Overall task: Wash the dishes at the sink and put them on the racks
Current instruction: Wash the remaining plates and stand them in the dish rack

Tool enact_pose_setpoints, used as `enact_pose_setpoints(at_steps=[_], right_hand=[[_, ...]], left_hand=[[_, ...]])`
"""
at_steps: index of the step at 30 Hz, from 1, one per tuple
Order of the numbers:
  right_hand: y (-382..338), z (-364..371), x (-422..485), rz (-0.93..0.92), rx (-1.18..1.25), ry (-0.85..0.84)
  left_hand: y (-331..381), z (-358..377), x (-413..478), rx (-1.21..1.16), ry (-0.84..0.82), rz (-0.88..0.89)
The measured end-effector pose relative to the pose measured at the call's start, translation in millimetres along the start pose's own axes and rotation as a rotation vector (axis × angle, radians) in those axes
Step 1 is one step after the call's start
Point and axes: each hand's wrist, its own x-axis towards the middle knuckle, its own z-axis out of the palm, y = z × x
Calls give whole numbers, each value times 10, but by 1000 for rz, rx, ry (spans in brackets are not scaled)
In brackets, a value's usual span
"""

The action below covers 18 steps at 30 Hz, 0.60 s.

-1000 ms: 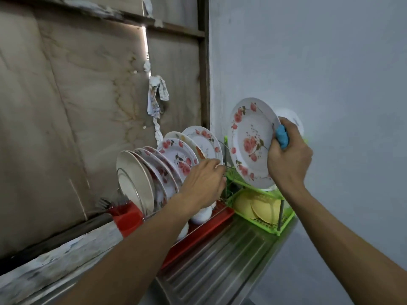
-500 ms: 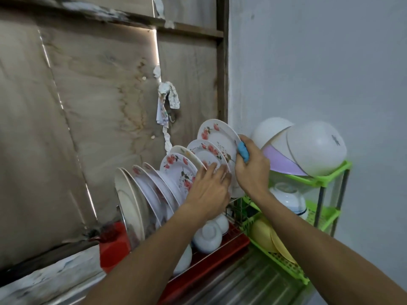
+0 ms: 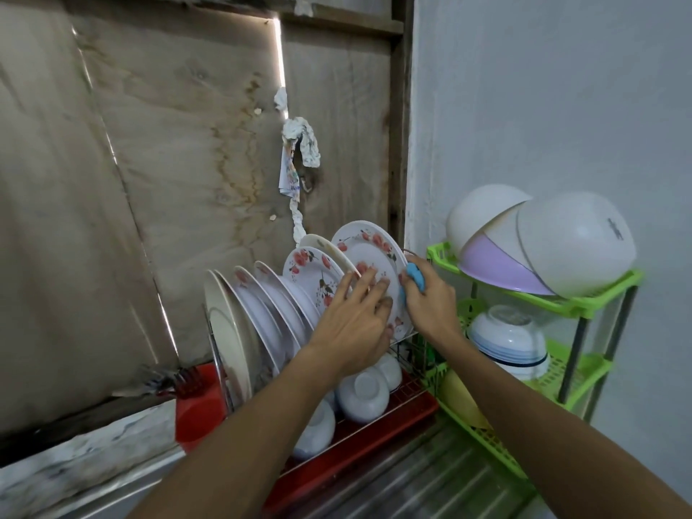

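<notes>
I see my left hand (image 3: 354, 316) spread flat on the flowered plate (image 3: 374, 256), upright in the red rack (image 3: 359, 440). My right hand (image 3: 430, 297) grips its rim and a blue sponge (image 3: 416, 277). Steel drainboard (image 3: 430, 481) below; stained plywood wall (image 3: 187, 162) behind.

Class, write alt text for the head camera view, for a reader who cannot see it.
Two bare hands set a floral plate into the wire dish rack: the left hand lies flat on its face, the right hand grips its rim while holding a blue sponge. More plates stand upright to the left; a green shelf of upturned bowls stands to the right.
</notes>
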Motion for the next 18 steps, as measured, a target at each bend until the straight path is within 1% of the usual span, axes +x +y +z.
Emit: enact_pose_setpoints(at_steps=[3,7,10,12,13,15,18], right_hand=[[11,-56,-54,9,5,18],[16,-97,-190,-67,-43,168],[-67,-103,-393,-247,-112,330],[-179,-74,-563,-396,-149,383],[-247,-48,-657,-444,-153,372],[-427,27,-855,-485,-111,293],[-701,173,-1136,-482,3,146]], left_hand=[[-5,-35,-36,-13,-5,-34],[30,-80,-136,-62,24,-45],[70,-158,-254,-128,68,-34],[71,-222,-388,-179,92,-17],[72,-250,-457,-205,92,-11],[57,-316,-609,-286,73,-18],[13,-483,-915,-424,-49,-73]])
